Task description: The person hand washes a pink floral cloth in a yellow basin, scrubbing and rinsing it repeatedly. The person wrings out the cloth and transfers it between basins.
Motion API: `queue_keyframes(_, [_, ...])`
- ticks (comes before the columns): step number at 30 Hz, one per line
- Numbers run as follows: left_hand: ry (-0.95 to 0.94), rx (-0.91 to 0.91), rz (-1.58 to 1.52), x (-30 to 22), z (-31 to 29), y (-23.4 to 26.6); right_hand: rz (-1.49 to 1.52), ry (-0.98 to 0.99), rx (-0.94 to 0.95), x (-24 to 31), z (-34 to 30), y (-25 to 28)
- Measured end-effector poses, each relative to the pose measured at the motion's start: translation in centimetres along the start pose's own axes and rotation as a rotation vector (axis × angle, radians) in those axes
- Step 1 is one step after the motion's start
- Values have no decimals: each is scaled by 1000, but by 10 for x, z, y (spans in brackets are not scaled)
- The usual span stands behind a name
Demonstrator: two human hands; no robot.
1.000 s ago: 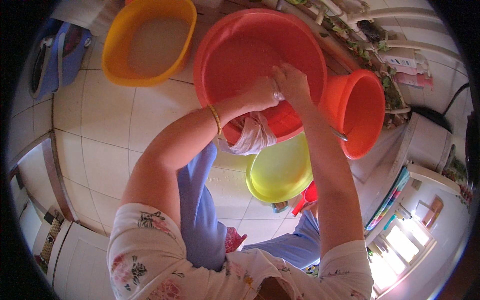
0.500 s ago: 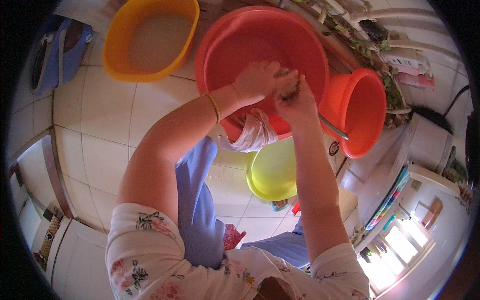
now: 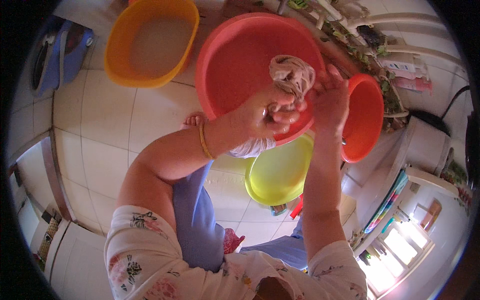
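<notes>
A bunched, wet-looking pale cloth point(image 3: 294, 76) is gripped in my left hand point(image 3: 272, 111), its fingers curled round the lower end. It is held over the right part of a large red tub point(image 3: 212, 55). Just right of the cloth, my right hand point(image 3: 331, 104) has its fingers stretched out and apart, with nothing seen in them. Whether its fingertips touch the cloth, I cannot tell. Another whitish cloth point(image 3: 254, 147) hangs at the tub's near rim, partly hidden behind my left wrist.
An orange-yellow tub point(image 3: 114, 59) of cloudy water stands at the far left. Right of the red tub is an orange bucket point(image 3: 367, 122). A yellow-green basin point(image 3: 275, 177) sits nearer me. A railing with plants point(image 3: 345, 35) runs along the far right.
My hands were together low over the red tub. Now they are apart, the right one opened and shifted right, and the bunched cloth shows above my left hand.
</notes>
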State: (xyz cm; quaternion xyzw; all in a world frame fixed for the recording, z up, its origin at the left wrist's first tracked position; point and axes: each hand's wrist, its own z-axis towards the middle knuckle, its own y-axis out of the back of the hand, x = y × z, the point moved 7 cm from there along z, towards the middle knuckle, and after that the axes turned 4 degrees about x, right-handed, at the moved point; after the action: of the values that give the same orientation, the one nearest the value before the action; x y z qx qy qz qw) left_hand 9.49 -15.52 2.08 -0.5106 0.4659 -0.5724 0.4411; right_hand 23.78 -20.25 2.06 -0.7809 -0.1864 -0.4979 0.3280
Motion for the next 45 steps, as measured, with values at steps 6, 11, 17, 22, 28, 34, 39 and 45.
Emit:
queue_keyframes(6, [320,372,-156,70,-1,-56,887,106,944,37,-56,-141])
queue_keyframes(11, [343,410,-183,71,-10,-75,1048,188,1193,44,-70,-149])
queue_keyframes(17, [315,46,127,48,-8,-13,183,-18,609,11,-42,-80])
queue_keyframes(22, [333,-251,613,30,-4,79,-721,39,370,-24,-19,-53])
queue_keyframes(28, [-520,-296,2407,-15,10,104,-1220,67,47,-40,-14,-56])
queue_keyframes(34, [42,-554,2488,-44,2,114,-983,47,-274,-61,-4,-37])
queue_keyframes(39, [310,-510,2765,-20,5,88,-686,-22,-551,-89,-26,1])
queue_keyframes(45, [20,74,2383,44,12,4,-172,369,-718,-70,-157,60])
